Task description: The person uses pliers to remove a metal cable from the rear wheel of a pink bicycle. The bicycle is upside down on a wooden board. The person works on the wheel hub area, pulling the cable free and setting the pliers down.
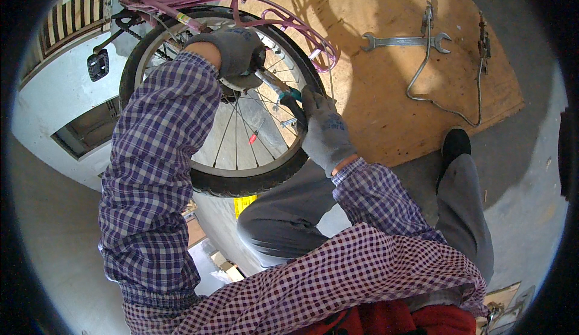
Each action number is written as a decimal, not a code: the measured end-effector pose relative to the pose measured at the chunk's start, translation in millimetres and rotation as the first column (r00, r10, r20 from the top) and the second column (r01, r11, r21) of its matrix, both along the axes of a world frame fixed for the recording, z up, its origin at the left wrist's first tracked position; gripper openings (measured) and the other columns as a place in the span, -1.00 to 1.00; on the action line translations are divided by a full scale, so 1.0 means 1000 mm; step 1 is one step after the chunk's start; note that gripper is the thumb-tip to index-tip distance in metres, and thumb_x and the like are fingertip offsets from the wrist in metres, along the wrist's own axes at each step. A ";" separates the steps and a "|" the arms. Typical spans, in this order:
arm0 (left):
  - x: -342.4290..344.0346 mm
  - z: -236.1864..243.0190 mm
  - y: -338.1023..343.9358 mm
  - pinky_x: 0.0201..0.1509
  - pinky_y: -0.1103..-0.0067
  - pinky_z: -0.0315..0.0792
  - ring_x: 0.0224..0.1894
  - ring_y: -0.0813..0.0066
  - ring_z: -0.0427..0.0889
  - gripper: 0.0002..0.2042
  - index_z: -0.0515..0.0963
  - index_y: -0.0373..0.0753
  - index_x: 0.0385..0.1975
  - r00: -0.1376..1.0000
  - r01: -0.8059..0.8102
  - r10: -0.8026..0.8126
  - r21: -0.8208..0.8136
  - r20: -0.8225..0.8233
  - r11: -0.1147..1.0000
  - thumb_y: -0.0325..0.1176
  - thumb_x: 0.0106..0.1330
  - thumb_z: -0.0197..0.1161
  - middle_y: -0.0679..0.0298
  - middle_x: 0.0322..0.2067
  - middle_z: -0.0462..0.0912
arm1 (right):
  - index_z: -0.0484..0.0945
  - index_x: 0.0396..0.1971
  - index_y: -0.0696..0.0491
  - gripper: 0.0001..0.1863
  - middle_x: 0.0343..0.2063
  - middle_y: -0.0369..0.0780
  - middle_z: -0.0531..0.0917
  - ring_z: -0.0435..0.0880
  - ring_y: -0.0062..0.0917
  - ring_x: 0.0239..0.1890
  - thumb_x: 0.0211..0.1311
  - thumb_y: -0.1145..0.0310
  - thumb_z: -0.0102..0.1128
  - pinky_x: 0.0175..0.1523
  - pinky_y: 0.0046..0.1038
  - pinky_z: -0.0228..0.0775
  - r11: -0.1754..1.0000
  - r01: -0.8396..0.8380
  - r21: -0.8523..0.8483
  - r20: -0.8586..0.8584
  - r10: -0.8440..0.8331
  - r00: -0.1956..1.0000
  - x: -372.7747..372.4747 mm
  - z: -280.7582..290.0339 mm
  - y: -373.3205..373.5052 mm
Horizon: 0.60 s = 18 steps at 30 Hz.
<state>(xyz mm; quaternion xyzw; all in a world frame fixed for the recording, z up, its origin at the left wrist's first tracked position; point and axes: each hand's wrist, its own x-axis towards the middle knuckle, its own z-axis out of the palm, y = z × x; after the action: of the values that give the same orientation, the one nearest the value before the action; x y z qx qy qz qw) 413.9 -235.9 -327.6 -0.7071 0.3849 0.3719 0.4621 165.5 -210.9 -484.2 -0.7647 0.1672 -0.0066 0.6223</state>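
Note:
A bicycle wheel (253,181) with a black tyre stands in front of me, fitted to a pink bicycle frame (175,2). Grey work gloves cover both my hands. My left hand (236,51) is curled over the hub area, closed around the metal head end of a wrench (278,89) with a teal and black grip; some of its fingertips are hidden. At the other end of that tool, my right hand (325,124) closes on the grip beside the tyre's right side. The wrench slants across the spokes, and the hub is mostly covered by my left hand.
On the wooden board (386,106) to the right lie a double open-ended spanner (398,42) and a bent cable (416,88) with metal ends. A red-handled tool (253,137) shows behind the spokes. A pedal (98,65) juts out at left; my knee (271,223) is below the wheel.

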 end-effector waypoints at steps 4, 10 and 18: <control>0.002 -0.005 0.009 0.11 0.28 0.62 -0.04 0.11 0.76 -0.72 0.81 -0.02 -0.19 0.996 0.088 -0.086 -0.096 0.025 0.991 -0.48 0.11 0.37 0.15 -0.15 0.79 | 0.20 0.46 0.24 -0.22 0.19 0.09 0.51 0.56 -0.08 0.19 0.25 0.37 0.22 0.18 -0.17 0.55 0.984 0.001 -0.178 0.030 0.005 1.000 0.000 0.002 -0.001; 0.012 -0.011 0.018 0.11 0.25 0.61 -0.07 0.08 0.76 -0.72 0.81 0.00 -0.19 0.992 0.127 -0.125 -0.106 0.022 0.986 -0.46 0.10 0.38 0.13 -0.16 0.79 | 0.24 0.43 0.29 -0.23 0.17 0.07 0.53 0.61 -0.11 0.10 0.24 0.36 0.22 0.14 -0.22 0.56 0.966 0.024 -0.259 0.054 -0.011 0.998 -0.001 0.006 0.000; 0.009 -0.011 0.007 0.36 0.22 0.50 0.26 0.01 0.62 -0.51 0.57 -0.25 0.19 0.995 0.099 -0.101 0.073 0.017 0.992 -0.36 0.23 0.40 -0.03 0.17 0.65 | 0.23 0.44 0.25 -0.21 0.23 0.09 0.49 0.54 -0.03 0.21 0.23 0.38 0.30 0.23 -0.15 0.52 0.985 -0.008 -0.173 -0.056 -0.002 0.998 -0.001 0.016 -0.001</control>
<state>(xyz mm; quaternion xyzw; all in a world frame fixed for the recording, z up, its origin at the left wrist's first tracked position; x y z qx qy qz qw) 423.2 -228.5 -339.1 -0.6735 0.4014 0.3548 0.5093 164.9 -211.5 -468.4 -0.8159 0.1823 0.0012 0.5487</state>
